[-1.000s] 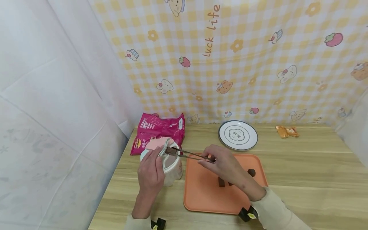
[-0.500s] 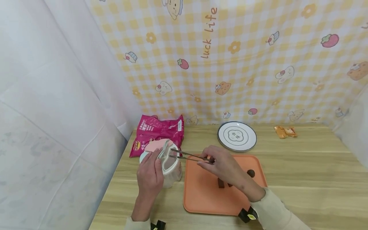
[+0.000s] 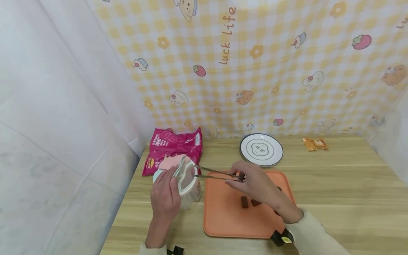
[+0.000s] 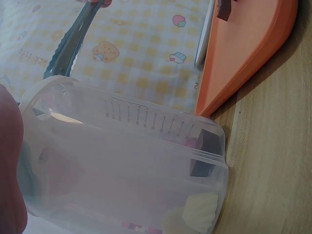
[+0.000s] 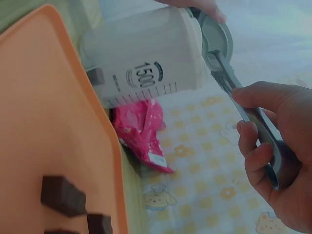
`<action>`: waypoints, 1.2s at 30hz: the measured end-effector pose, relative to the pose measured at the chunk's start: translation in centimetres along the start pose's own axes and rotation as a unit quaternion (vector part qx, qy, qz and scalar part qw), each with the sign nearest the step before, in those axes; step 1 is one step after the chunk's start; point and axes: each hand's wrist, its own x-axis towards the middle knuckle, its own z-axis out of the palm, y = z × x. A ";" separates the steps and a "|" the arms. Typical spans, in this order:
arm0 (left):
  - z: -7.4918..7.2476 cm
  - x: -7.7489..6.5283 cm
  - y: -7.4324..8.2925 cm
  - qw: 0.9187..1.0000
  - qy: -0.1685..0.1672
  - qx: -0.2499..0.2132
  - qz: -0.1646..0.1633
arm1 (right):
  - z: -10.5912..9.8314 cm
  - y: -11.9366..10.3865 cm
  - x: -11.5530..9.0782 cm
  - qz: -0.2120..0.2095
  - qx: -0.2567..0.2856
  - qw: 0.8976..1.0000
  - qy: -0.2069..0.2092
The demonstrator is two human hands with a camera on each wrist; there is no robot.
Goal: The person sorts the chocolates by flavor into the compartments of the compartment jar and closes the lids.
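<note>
We look across a wood-grained surface (image 3: 338, 187) where an orange tray (image 3: 224, 217) lies beside a clear container (image 3: 191, 197), with a magenta bag (image 3: 183, 142), a dark-rimmed plate (image 3: 261, 150) and small orange packets (image 3: 315, 144) farther back.

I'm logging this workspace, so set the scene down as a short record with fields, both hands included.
Left hand: rests on the lid of the canister
Right hand: grips metal tongs
Tongs: tips apart at the lid opening, nothing seen between them
Canister contents: at least one dark piece and one pale piece
Orange tray: dark brown pieces on it
Behind: pink bag, white plate, orange packets
</note>
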 end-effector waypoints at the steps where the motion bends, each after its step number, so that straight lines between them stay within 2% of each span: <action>1: 0.0 0.1 0.0 1.000 0.005 -0.001 0.003 | -0.3 0.1 -0.2 0.003 -0.005 1.000 0.001; 5: 0.0 0.3 -0.1 1.000 0.020 -0.002 0.017 | -1.8 0.9 -1.5 0.020 -0.039 0.999 0.010; 8: 0.0 0.4 -0.2 1.000 0.019 -0.002 0.018 | -2.9 1.6 -2.8 0.035 -0.059 0.998 0.006; 16: -0.2 0.1 -0.2 1.000 0.001 0.001 0.004 | -5.5 3.0 -5.3 0.041 -0.094 0.994 -0.047; 23: -0.1 0.1 -0.3 1.000 0.009 -0.001 0.008 | -7.1 4.3 -6.3 0.029 -0.104 0.988 -0.111; 36: 0.2 -0.2 -0.4 1.000 0.009 -0.001 0.011 | -8.0 5.6 -7.2 0.042 -0.128 0.978 -0.159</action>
